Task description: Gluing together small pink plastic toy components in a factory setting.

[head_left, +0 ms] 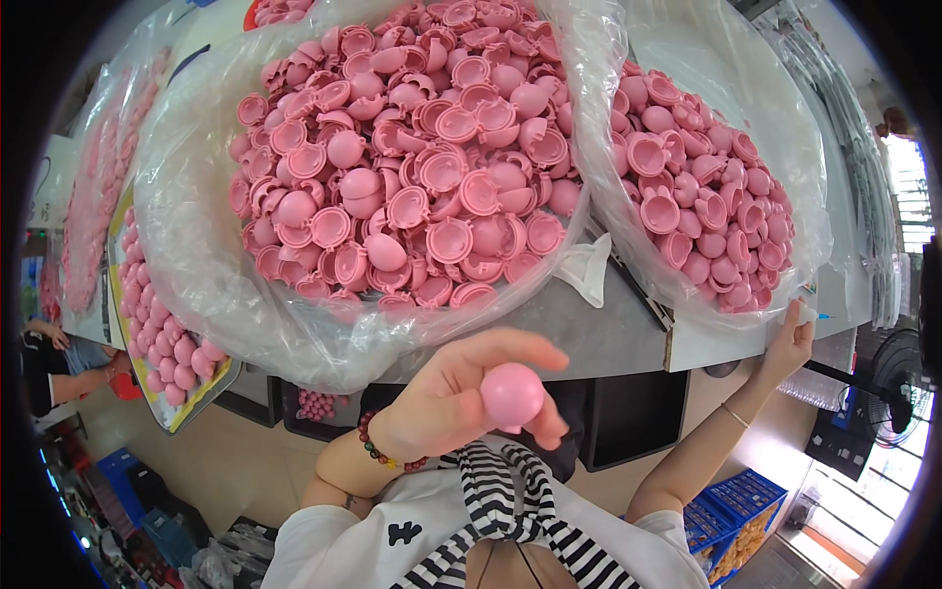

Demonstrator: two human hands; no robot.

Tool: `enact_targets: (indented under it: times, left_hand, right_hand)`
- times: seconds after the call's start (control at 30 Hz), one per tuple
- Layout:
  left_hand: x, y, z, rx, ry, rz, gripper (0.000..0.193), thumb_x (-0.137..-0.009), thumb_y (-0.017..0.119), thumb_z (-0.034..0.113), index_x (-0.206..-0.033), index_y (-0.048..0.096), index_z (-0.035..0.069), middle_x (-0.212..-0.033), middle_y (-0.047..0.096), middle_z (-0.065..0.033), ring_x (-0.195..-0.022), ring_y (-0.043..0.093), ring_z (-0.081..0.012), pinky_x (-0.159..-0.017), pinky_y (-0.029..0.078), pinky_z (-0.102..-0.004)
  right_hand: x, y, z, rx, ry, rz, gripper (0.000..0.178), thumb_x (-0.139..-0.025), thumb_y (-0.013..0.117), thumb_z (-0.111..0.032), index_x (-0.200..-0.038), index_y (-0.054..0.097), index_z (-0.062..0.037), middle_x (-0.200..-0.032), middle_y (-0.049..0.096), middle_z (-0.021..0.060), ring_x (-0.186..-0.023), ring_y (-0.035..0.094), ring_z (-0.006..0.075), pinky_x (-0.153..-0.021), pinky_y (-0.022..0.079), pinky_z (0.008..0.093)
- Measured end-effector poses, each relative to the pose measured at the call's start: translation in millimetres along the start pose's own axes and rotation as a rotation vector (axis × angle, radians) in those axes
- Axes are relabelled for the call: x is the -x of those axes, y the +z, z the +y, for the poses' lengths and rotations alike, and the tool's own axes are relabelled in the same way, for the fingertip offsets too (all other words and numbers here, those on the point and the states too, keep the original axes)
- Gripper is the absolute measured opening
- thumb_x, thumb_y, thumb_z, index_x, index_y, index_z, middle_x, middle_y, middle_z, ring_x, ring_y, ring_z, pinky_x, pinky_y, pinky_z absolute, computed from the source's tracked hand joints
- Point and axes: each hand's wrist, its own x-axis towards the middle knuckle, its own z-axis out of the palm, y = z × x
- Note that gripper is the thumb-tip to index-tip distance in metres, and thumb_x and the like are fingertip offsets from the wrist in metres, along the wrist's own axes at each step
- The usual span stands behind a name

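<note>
In front of my chest, my left hand [461, 393] grips a smooth pink plastic ball [512, 395] between thumb and fingers. A small nub shows at the ball's lower side. My right arm reaches out to the far right, where my right hand [791, 344] is closed at the table's edge. A bit of something whitish shows at its fingertips, too small to make out. Just left of that hand lies a clear plastic bag of pink half-shells [711, 211]. A larger open clear bag [186, 245] heaped with pink half-shells [442, 177] lies beyond my left hand.
A yellow-edged tray [177, 417] of pink balls sits at the left. A crumpled white cloth [586, 270] lies between the bags. Below the table edge are black bins [636, 417]. A black fan [888, 388] and blue crates [731, 515] stand right. Another person's arm [83, 383] shows far left.
</note>
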Motion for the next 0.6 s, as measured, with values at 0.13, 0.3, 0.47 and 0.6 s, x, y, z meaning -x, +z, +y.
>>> enact_targets:
  times: [0.13, 0.3, 0.47, 0.6]
  left_hand:
    - [16.1, 6.6, 17.6, -0.481, 0.173, 0.084, 0.050, -0.071, 0.073, 0.035, -0.094, 0.058, -0.007, -0.091, 0.062, -0.0198, -0.083, 0.062, -0.0263, -0.075, 0.051, -0.0367]
    - [75.1, 20.1, 71.2, -1.856, 1.205, 1.218, 0.024, -0.080, 0.061, 0.015, -0.093, 0.062, -0.005, -0.091, 0.063, -0.0174, -0.086, 0.060, -0.0246, -0.081, 0.046, -0.0371]
    - [124.5, -17.7, 147.9, -2.051, 0.824, 1.693, 0.027, -0.083, 0.057, 0.007, -0.107, 0.057, -0.004, -0.109, 0.059, -0.0144, -0.100, 0.056, -0.0212, -0.084, 0.044, -0.0293]
    - [82.2, -5.9, 118.1, -2.162, 1.095, 1.294, 0.024, -0.077, 0.061, 0.004, -0.100, 0.060, 0.001, -0.100, 0.061, -0.0117, -0.091, 0.057, -0.0204, -0.081, 0.044, -0.0310]
  right_hand:
    - [13.2, 2.5, -15.9, 0.044, -0.148, 0.078, 0.034, -0.087, 0.056, -0.026, -0.107, 0.058, 0.0013, -0.097, 0.063, 0.0074, -0.084, 0.056, 0.0108, -0.074, 0.044, 0.0223]
    - [68.3, -6.9, -71.7, -0.209, -0.086, 0.082, 0.037, -0.090, 0.049, -0.022, -0.112, 0.048, 0.0074, -0.098, 0.061, 0.0178, -0.084, 0.057, 0.0174, -0.071, 0.044, 0.0245]
    - [112.1, 20.3, -92.8, -0.367, -0.063, -0.009, 0.054, -0.087, 0.053, -0.036, -0.114, 0.045, 0.0103, -0.090, 0.059, 0.0184, -0.073, 0.052, 0.0152, -0.058, 0.039, 0.0214]
    - [136.7, 39.0, -122.8, -0.501, -0.071, -0.083, 0.056, -0.087, 0.051, -0.039, -0.112, 0.045, 0.0112, -0.082, 0.058, 0.0171, -0.068, 0.050, 0.0142, -0.054, 0.037, 0.0211]
